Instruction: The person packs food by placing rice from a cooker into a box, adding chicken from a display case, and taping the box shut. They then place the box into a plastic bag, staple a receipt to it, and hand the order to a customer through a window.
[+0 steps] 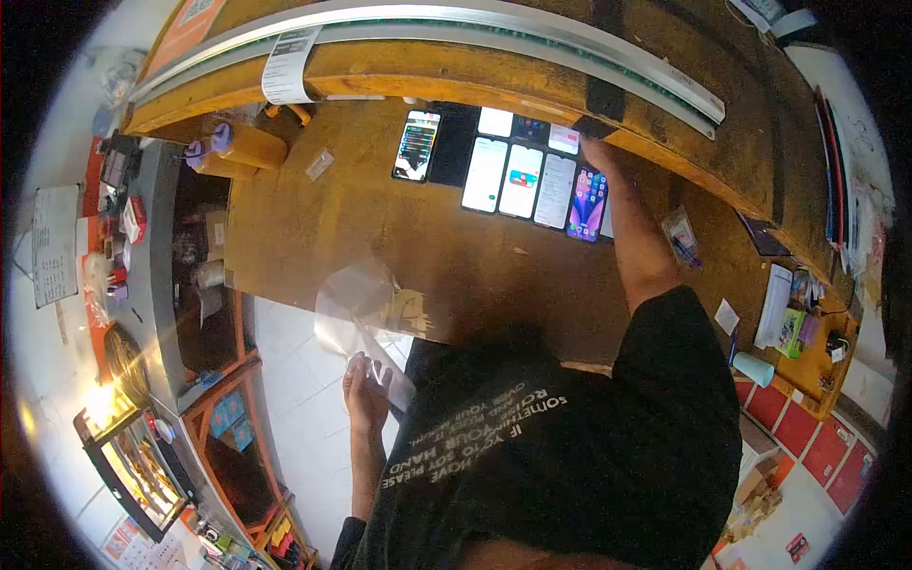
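Note:
My left hand (364, 391) is low on the left, beside my body, its fingers closed on a clear plastic sheet or bag (353, 302). The plastic spreads up past the near edge of the wooden table (285, 256). Farther off, my right hand (596, 155) reaches to the back right of several lit phones. It is close beside a phone with a white and red screen (564, 140); the shelf edge hides its fingers. Nearer me are a phone with a purple-blue home screen (587, 203) and a white-screened phone (485, 175). Another phone (417, 145) lies apart to the left.
A wooden shelf with a metal rail (532, 24) overhangs the table's far side. Orange bottles with purple caps (242, 147) stand at the back left. Small plastic packets (680, 233) lie on the right. A light-blue cylinder (752, 369) is by the right edge.

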`<state>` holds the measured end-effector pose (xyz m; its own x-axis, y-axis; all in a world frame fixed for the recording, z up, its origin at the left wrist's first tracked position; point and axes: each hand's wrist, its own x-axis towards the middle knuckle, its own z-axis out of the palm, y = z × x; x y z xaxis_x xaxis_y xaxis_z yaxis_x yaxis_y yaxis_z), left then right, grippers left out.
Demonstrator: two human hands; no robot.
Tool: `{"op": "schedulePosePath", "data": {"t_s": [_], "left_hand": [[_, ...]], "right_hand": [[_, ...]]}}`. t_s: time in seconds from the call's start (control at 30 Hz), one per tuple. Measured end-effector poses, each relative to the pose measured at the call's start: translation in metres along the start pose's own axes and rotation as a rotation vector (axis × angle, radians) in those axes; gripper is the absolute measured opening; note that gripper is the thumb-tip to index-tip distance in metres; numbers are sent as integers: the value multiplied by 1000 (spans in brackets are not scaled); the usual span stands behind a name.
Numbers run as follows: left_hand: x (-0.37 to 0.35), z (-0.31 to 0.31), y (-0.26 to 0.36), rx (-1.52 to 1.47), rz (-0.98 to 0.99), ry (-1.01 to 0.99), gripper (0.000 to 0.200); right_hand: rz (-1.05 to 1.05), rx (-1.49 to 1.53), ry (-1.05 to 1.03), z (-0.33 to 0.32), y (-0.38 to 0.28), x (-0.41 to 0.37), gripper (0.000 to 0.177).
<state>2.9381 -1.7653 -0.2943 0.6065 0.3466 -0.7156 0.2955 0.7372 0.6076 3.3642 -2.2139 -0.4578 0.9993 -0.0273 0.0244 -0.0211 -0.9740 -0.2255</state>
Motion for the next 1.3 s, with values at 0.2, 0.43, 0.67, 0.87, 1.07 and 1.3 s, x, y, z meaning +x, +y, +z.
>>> {"op": "schedulePosePath", "data": {"t_s": [0.2, 0.43, 0.67, 0.87, 1.07, 1.3], "left_hand": [[9, -34, -17, -121, 98, -189, 14], [-10, -1, 1, -142, 136, -8, 16], [-13, 12, 56, 320, 394, -325, 21], [-18, 44, 99, 1139, 479, -873, 14], [-17, -20, 144, 886, 412, -648, 13], [5, -152, 186, 520, 300, -389, 22]], "right_hand": [[-249, 191, -177, 56, 44, 3, 46], [-177, 126, -8, 26, 5, -14, 36], [-142, 648, 49, 11, -90, -41, 54], [-911, 1024, -918, -126, -295, -222, 61], [-637, 1091, -1072, -168, -384, -256, 25], [-962, 954, -675, -179, -536, -312, 24]]}}
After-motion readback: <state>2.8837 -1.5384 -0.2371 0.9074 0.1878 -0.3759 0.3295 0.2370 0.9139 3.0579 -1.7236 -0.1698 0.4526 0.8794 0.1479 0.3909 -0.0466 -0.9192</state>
